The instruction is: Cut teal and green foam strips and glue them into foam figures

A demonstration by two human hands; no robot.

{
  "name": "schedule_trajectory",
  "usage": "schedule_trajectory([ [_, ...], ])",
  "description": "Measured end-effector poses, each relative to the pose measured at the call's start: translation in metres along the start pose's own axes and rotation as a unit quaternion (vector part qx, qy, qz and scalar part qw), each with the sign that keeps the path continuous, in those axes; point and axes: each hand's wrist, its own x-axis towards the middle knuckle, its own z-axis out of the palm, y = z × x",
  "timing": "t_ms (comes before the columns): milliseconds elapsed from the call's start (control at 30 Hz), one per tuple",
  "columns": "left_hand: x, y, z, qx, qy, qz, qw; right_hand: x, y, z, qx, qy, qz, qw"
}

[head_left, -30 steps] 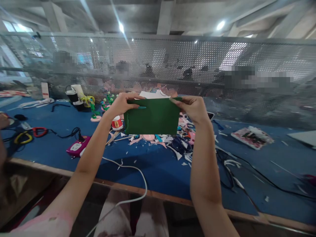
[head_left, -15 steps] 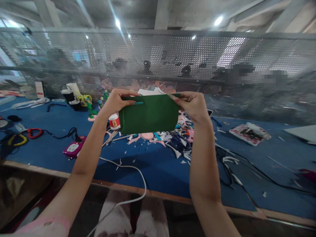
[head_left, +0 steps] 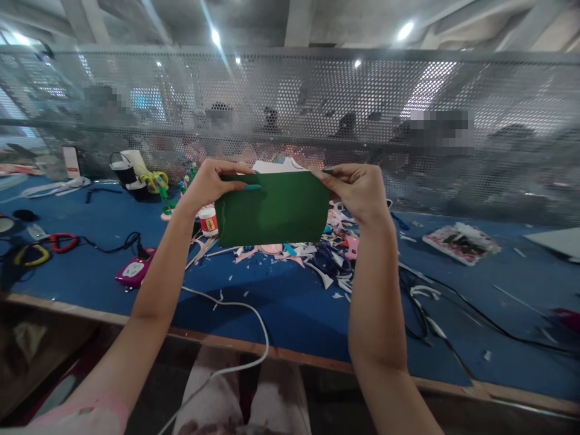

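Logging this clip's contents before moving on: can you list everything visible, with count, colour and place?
sheet: one, dark green, held up above the table
table: one, blue top, wooden front edge
paper scraps: many, white and pink, behind the sheet
jar: one, white with red label, left of the sheet
device: one, magenta, left, cable plugged in
white cable: one, over the front edge
black cables: several, right
mesh screen: one, grey, behind the table
left hand: pinches the sheet's top left corner
right hand: pinches its top right corner
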Motion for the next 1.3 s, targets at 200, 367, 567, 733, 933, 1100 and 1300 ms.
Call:
schedule_trajectory([
  [200, 0.0007, -0.0026, 0.0006, -0.009, -0.002, -0.002, 1.0, -0.0004, -0.0007, -0.0019, 0.005, -0.02, 0.019, 1.0],
  [367, 0.0006, 0.0001, 0.0001, -0.007, -0.001, -0.011, 1.0, -0.0018, -0.0039, -0.0015, 0.005, -0.031, 0.022, 0.999],
  [567, 0.001, -0.0011, 0.0003, -0.005, -0.004, -0.009, 1.0, -0.0023, -0.0033, -0.0024, 0.002, -0.041, 0.023, 0.999],
  [733, 0.0016, -0.0022, 0.0003, 0.0, -0.008, -0.01, 1.0, -0.0028, -0.0033, -0.0027, -0.004, -0.046, 0.025, 0.999],
  [933, 0.0011, -0.0006, 0.0001, -0.002, -0.01, -0.011, 1.0, -0.0035, -0.005, -0.0033, -0.014, -0.045, 0.026, 0.999],
  [1100, 0.0013, 0.0004, 0.0006, 0.002, -0.011, -0.018, 1.0, -0.0029, -0.0035, -0.0042, -0.012, -0.047, 0.018, 0.999],
  [1300, 0.0011, 0.0019, 0.0007, -0.005, -0.014, -0.019, 1.0, -0.0025, -0.0034, -0.0041, -0.012, -0.049, 0.02, 0.999],
])
